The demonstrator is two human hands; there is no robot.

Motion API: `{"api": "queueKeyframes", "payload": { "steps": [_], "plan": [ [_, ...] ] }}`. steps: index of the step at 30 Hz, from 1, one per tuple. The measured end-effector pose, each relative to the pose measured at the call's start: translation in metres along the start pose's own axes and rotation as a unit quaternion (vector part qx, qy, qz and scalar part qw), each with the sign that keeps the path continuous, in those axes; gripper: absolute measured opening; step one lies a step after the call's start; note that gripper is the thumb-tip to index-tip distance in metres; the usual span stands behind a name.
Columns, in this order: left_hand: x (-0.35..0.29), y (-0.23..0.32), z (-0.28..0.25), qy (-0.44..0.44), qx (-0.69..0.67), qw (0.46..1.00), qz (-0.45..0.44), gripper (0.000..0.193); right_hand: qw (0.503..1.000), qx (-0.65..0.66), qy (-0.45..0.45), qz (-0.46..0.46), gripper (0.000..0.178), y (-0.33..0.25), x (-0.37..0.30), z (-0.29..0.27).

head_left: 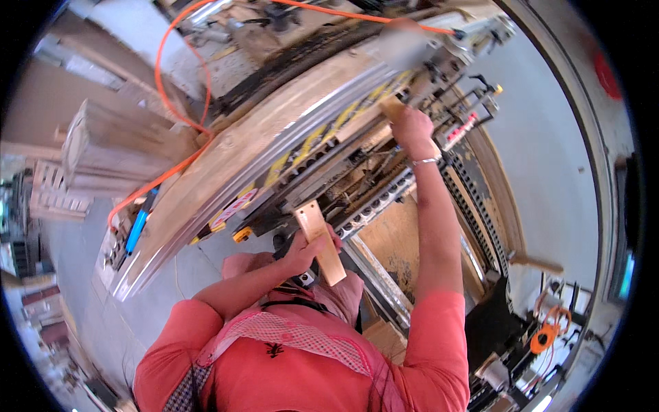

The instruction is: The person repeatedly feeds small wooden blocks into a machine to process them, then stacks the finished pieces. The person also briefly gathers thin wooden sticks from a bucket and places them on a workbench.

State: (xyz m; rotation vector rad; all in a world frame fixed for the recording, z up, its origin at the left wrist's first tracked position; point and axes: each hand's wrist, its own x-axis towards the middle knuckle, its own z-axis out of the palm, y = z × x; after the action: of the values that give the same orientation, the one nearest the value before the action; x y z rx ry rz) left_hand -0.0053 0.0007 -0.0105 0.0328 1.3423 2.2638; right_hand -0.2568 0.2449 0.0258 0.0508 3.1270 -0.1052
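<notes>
My left hand (300, 253) is wrapped round a flat wooden piece (331, 266) close to my body. Small dark holes show near the far end of this piece, which tilts away toward the machine. My right arm reaches far forward over the machine (405, 184). At its end my right hand (414, 130) is closed on a small wooden block (392, 108) beside the machine's clamps. The fingers' undersides are hidden on that side.
A long wooden beam (274, 110) with metal rails runs diagonally beyond the machine. An orange hose (161, 75) loops over it. Blue-handled tool (139, 225) lies at its left end. A black chain track (480, 199) and orange reel (546, 336) are at right.
</notes>
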Motion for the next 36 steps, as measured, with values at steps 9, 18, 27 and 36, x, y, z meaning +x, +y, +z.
{"api": "queueKeyframes", "payload": {
  "steps": [9, 18, 27, 36],
  "plan": [
    [-0.001, 0.006, 0.005, -0.004, 0.083, 0.995, 0.053, 0.023, 0.998, -0.053, 0.015, -0.043, 0.021, 0.012, 0.002, 0.002],
    [-0.099, 0.011, -0.032, 0.213, -0.095, 0.972, -0.022, 0.035, 0.989, -0.096, 0.015, -0.112, 0.038, -0.001, 0.003, -0.001],
    [-0.308, 0.056, -0.183, 0.564, 0.025, 0.814, 0.139, 0.032, 0.987, -0.052, 0.147, -0.026, 0.061, -0.004, -0.041, 0.011],
    [-0.534, 0.097, -0.536, 0.809, 0.114, 0.568, 0.098, 0.037, 0.99, -0.016, 0.106, 0.095, 0.04, -0.064, -0.24, 0.016]
  ]
}}
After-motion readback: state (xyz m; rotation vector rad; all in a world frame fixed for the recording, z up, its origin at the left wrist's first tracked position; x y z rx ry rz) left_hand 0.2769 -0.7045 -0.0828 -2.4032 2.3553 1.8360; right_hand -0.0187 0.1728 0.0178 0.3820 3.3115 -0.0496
